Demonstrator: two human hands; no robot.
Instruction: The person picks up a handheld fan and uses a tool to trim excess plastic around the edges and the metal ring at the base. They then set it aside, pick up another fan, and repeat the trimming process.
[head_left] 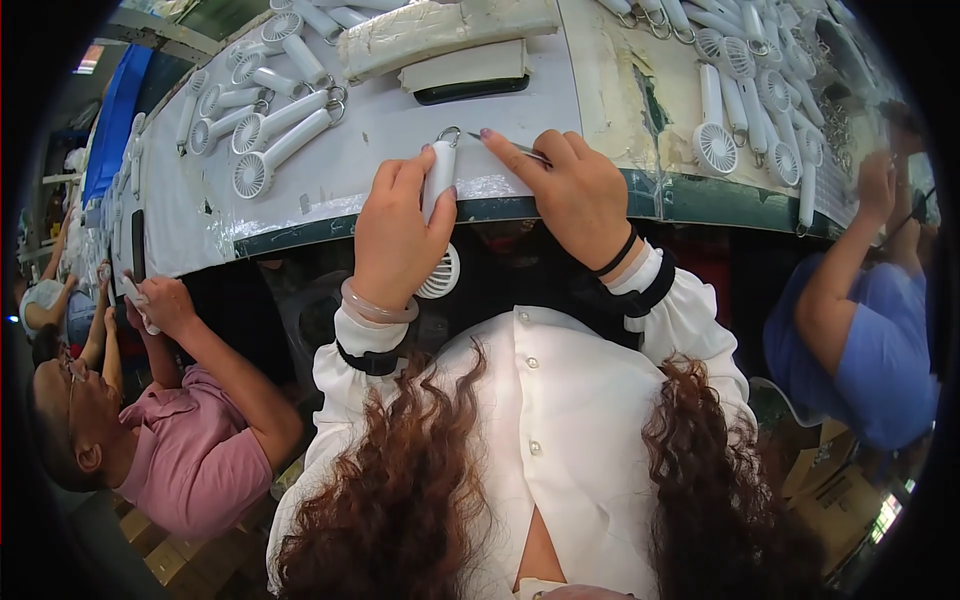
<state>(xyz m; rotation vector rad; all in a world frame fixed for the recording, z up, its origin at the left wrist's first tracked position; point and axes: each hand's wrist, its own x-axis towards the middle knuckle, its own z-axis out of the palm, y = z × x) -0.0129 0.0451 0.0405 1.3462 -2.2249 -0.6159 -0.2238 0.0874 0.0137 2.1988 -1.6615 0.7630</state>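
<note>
My left hand (400, 220) is closed around the white handle of a small handheld fan (440, 175). Its round grille hangs below the hand, past the table's front edge, and a metal ring (450, 132) sticks up from the handle's end. In my right hand (585, 190) is a thin, pointed metal tool (530, 153), perhaps tweezers; the fingers hide most of it. The tool's tip and my extended index finger are just right of the ring. Whether the tip touches the ring, I cannot tell.
Several white handheld fans (270, 125) lie at the back left, and a heap of more fans (760, 90) at the right. A wrapped white bar (445, 38) and a black-edged pad (472, 90) lie ahead. Co-workers sit left, in a pink shirt (200, 450), and right, in blue (880, 340).
</note>
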